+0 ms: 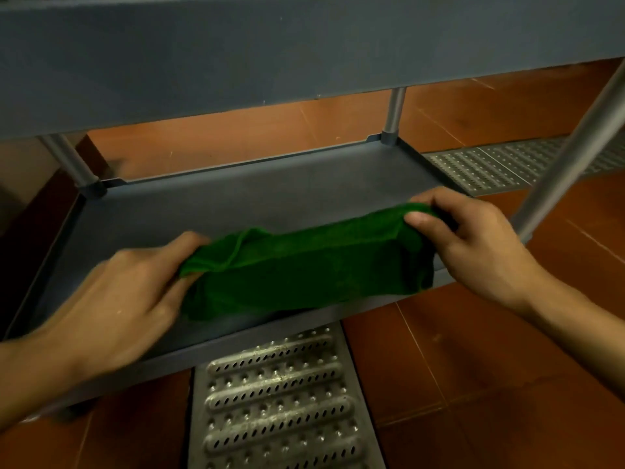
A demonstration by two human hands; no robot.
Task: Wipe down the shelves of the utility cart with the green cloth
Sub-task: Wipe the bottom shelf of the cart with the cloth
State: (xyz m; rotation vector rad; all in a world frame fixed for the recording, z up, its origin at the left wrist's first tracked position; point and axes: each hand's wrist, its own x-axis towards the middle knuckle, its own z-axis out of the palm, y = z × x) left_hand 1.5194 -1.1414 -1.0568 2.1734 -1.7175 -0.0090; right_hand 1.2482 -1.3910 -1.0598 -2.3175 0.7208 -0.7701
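Grey plastic shelf (270, 194), both hands pinching plush green cloth (304, 262)

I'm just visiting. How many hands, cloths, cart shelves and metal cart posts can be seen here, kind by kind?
hands: 2, the left hand and the right hand, each gripping an end of the cloth
green cloth: 1
cart shelves: 2, the upper shelf and the lower shelf
metal posts: 3, the rear left post, the rear right post and the front right post
Total: 8
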